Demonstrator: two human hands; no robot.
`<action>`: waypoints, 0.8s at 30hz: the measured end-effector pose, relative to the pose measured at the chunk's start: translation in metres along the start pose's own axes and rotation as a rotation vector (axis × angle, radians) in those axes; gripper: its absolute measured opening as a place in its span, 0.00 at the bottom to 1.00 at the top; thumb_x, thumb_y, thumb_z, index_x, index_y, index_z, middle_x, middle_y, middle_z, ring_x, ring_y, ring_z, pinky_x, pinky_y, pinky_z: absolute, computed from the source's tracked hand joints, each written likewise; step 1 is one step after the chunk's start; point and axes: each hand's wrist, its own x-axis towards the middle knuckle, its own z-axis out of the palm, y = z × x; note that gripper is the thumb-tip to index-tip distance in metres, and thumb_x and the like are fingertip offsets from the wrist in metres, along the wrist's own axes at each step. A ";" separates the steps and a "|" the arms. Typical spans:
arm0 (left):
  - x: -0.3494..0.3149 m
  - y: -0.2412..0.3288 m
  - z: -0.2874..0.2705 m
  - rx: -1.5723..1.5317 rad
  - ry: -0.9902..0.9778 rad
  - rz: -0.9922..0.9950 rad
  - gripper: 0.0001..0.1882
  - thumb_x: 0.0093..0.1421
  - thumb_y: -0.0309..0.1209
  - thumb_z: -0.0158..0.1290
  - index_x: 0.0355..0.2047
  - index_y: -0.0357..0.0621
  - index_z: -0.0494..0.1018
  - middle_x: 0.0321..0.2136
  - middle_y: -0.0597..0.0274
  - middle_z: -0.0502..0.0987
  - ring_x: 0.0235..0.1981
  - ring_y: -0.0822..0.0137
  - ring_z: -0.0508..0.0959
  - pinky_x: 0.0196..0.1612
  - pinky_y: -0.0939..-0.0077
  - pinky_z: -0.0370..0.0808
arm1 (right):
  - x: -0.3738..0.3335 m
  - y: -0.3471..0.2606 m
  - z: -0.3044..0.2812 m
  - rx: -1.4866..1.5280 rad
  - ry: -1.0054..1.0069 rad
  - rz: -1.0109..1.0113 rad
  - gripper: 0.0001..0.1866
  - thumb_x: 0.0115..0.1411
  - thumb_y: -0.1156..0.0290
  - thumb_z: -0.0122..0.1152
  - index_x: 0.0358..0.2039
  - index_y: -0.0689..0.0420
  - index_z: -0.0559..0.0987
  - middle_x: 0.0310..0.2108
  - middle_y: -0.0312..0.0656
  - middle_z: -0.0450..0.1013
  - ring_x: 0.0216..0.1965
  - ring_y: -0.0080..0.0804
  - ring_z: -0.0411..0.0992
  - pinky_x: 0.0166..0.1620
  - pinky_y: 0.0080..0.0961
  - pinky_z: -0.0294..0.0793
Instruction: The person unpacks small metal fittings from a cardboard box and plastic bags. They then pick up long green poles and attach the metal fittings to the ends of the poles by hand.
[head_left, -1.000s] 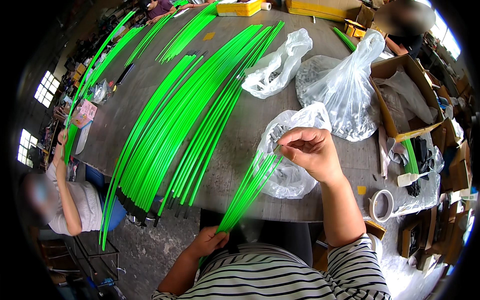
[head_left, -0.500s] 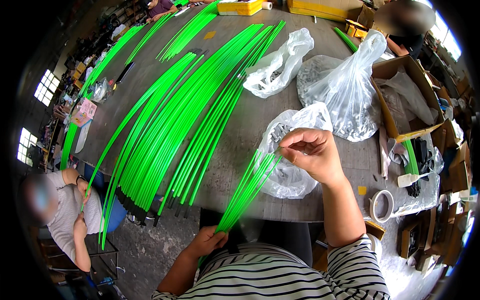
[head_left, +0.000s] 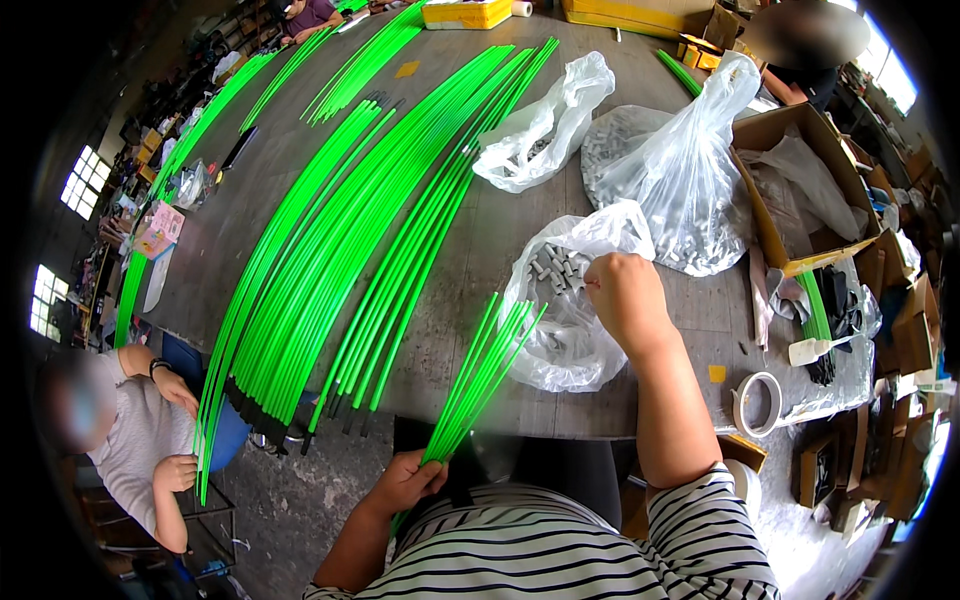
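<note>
Near the table's front edge, my left hand (head_left: pixel 408 480) is wrapped round a small bundle of thin green rods (head_left: pixel 474 385). Their upper ends fan out, leaning up and to the right. Just right of those tips lies an open clear plastic bag (head_left: pixel 568 372) holding small grey tube-like pieces (head_left: pixel 553 268). My right hand (head_left: pixel 627 295) is over this bag's right side, beside the grey pieces, its fingers curled closed. Its fingertips are mostly hidden, so whatever they pinch does not show.
Many green rods with black ends (head_left: pixel 330 260) cover the table's left half. Behind are two more plastic bags (head_left: pixel 535 150) (head_left: pixel 690 190), with a cardboard box (head_left: pixel 800 262) at right. A tape roll (head_left: pixel 757 404) and white bottle (head_left: pixel 808 351) lie front right. A co-worker (head_left: pixel 140 450) sits at left.
My right hand has moved from the rod tips rightward over the bag, and its fingers have curled in. My left hand keeps its hold on the rods. The co-worker's hands at left have shifted.
</note>
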 end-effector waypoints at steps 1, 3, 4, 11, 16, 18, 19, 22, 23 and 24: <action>0.000 0.000 0.000 -0.010 0.002 -0.004 0.13 0.65 0.36 0.42 0.29 0.41 0.67 0.18 0.67 0.67 0.17 0.79 0.64 0.18 0.86 0.59 | 0.001 0.002 0.005 -0.069 -0.007 0.001 0.04 0.43 0.77 0.60 0.22 0.59 0.81 0.23 0.49 0.75 0.28 0.45 0.74 0.36 0.32 0.73; -0.001 0.000 0.000 -0.034 0.007 -0.009 0.11 0.65 0.32 0.42 0.29 0.40 0.68 0.18 0.68 0.67 0.17 0.80 0.64 0.18 0.86 0.60 | 0.003 0.006 0.015 -0.132 -0.009 -0.008 0.06 0.43 0.79 0.58 0.23 0.57 0.81 0.24 0.48 0.75 0.30 0.45 0.74 0.36 0.33 0.73; -0.001 0.000 0.000 -0.032 0.002 -0.005 0.11 0.65 0.32 0.42 0.29 0.40 0.68 0.18 0.68 0.67 0.17 0.80 0.64 0.18 0.86 0.60 | 0.002 0.008 0.016 -0.132 -0.003 -0.023 0.06 0.44 0.79 0.58 0.24 0.57 0.81 0.25 0.48 0.75 0.30 0.45 0.74 0.36 0.33 0.73; -0.002 0.001 0.001 -0.015 0.009 -0.016 0.14 0.65 0.36 0.41 0.28 0.40 0.67 0.17 0.66 0.67 0.16 0.78 0.64 0.17 0.85 0.58 | 0.006 -0.002 0.015 0.109 0.143 0.026 0.07 0.47 0.74 0.60 0.29 0.58 0.81 0.25 0.47 0.75 0.30 0.43 0.74 0.36 0.33 0.72; -0.002 0.000 0.000 0.006 0.002 -0.008 0.13 0.65 0.35 0.40 0.28 0.40 0.67 0.17 0.65 0.67 0.16 0.78 0.64 0.17 0.85 0.58 | 0.008 0.003 0.024 -0.009 0.090 -0.019 0.08 0.47 0.72 0.62 0.30 0.57 0.81 0.25 0.45 0.76 0.29 0.42 0.74 0.36 0.33 0.72; -0.001 0.000 0.000 0.006 0.003 -0.015 0.13 0.65 0.35 0.40 0.28 0.40 0.67 0.17 0.65 0.67 0.16 0.78 0.63 0.17 0.85 0.58 | 0.011 0.007 0.030 -0.008 0.056 -0.021 0.08 0.47 0.71 0.62 0.30 0.57 0.81 0.25 0.46 0.76 0.29 0.42 0.74 0.35 0.33 0.72; -0.001 0.000 0.000 0.007 -0.004 -0.005 0.13 0.65 0.35 0.40 0.28 0.40 0.67 0.17 0.65 0.67 0.16 0.78 0.63 0.17 0.85 0.58 | 0.010 0.009 0.030 0.003 0.061 -0.007 0.07 0.47 0.71 0.62 0.28 0.57 0.80 0.25 0.46 0.75 0.30 0.42 0.74 0.36 0.33 0.73; -0.002 -0.002 -0.001 0.008 -0.006 0.008 0.13 0.65 0.34 0.40 0.28 0.40 0.67 0.17 0.65 0.67 0.16 0.78 0.63 0.17 0.85 0.58 | 0.009 0.003 0.026 0.036 0.055 0.027 0.06 0.46 0.70 0.62 0.24 0.58 0.80 0.24 0.48 0.74 0.30 0.43 0.74 0.36 0.34 0.73; -0.002 -0.001 0.000 0.009 -0.003 0.002 0.12 0.65 0.34 0.40 0.28 0.40 0.67 0.17 0.65 0.67 0.16 0.78 0.63 0.17 0.85 0.58 | 0.009 0.002 0.024 0.040 0.044 0.040 0.06 0.46 0.70 0.62 0.24 0.58 0.80 0.24 0.48 0.74 0.30 0.43 0.74 0.36 0.34 0.73; -0.002 -0.001 0.000 0.009 -0.001 -0.004 0.12 0.65 0.34 0.40 0.28 0.40 0.67 0.18 0.65 0.67 0.16 0.78 0.63 0.17 0.85 0.58 | 0.009 0.002 0.023 0.045 0.033 0.054 0.06 0.46 0.70 0.62 0.24 0.58 0.80 0.24 0.48 0.74 0.30 0.43 0.74 0.37 0.35 0.73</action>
